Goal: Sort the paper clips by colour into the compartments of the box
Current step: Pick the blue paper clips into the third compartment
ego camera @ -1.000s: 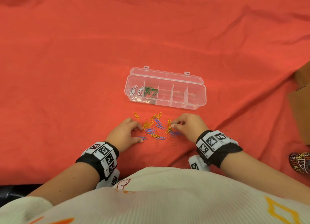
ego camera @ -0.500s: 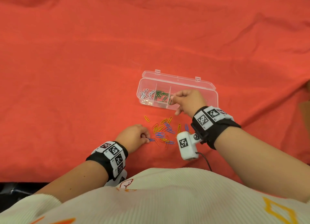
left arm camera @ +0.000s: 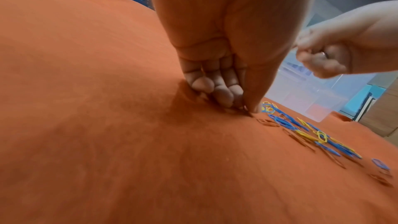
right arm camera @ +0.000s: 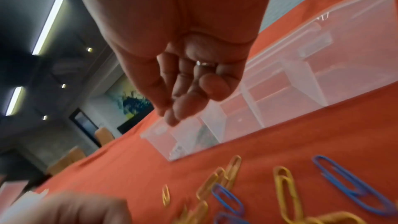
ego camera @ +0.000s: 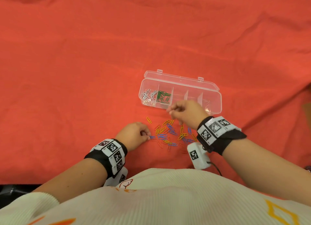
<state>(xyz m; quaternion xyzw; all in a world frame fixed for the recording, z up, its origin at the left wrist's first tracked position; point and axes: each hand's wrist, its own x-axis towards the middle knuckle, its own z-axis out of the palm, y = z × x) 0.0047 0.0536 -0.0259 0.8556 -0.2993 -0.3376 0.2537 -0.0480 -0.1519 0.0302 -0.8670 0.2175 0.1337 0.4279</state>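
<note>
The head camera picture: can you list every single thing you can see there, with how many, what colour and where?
box: one, clear plastic, lid open, five compartments, on the cloth beyond the pile
white clips: several, in the leftmost compartment
green clips: several, in the second compartment from the left
loose clips: many, yellow, blue and red, scattered on the cloth between the hands
cloth: one, red, wrinkled, under everything
wrist bands: two, black with black-and-white markers, one on each wrist
left hand: on the cloth, fingertips pinching a blue clip at the pile's left edge
right hand: raised over the box's near edge, fingers curled, empty in the right wrist view
</note>
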